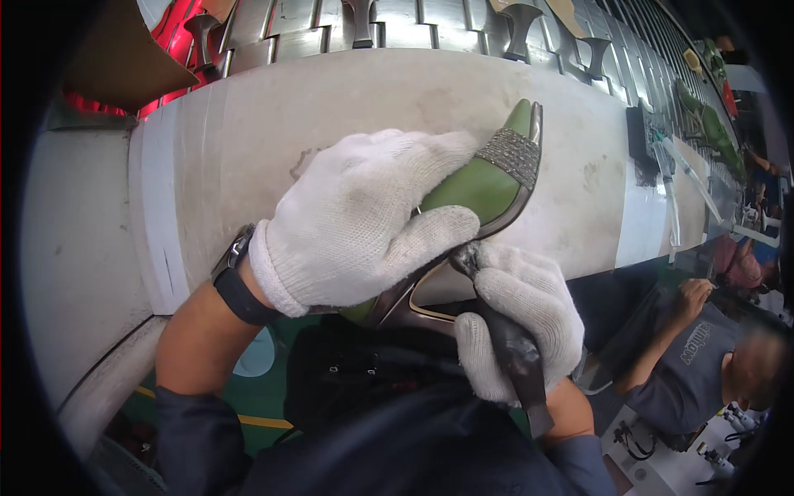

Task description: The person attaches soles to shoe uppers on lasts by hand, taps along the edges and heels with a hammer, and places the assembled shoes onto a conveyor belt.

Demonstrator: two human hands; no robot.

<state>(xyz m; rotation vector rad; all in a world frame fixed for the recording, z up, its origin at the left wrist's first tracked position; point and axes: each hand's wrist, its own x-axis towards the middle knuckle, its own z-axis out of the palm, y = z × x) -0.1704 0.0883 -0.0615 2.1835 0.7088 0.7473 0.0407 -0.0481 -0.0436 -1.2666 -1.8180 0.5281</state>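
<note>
Gloves of white knit cotton are worn on both hands. Furthest left, a dark watch is strapped at the wrist of the left hand, which is closed over the green high-heeled shoe: the palm covers the middle of the upper and the thumb is pressed along its side. The shoe is held just above the pale conveyor belt, near its front edge; whether the toe rests on the belt cannot be told.

The shoe's long axis is seen to run diagonally, from lower left to upper right. The pointed toe is aimed up and to the right, away from the body, past a beaded grey strap; the heel end is turned toward the person, with the metallic rim of the sole facing right.

To the right, the right hand is wrapped around a dark-handled tool, whose blackened tip is laid against the sole edge close to the heel.

The shoe is judged light and fairly stiff through the sole, with a smooth upper that could be scuffed or marked and a strap whose beads could be knocked loose. A hold across the waist of the upper, clear of the strap, is judged the safest.

At the far right a seated person in a grey shirt is seen.
</note>
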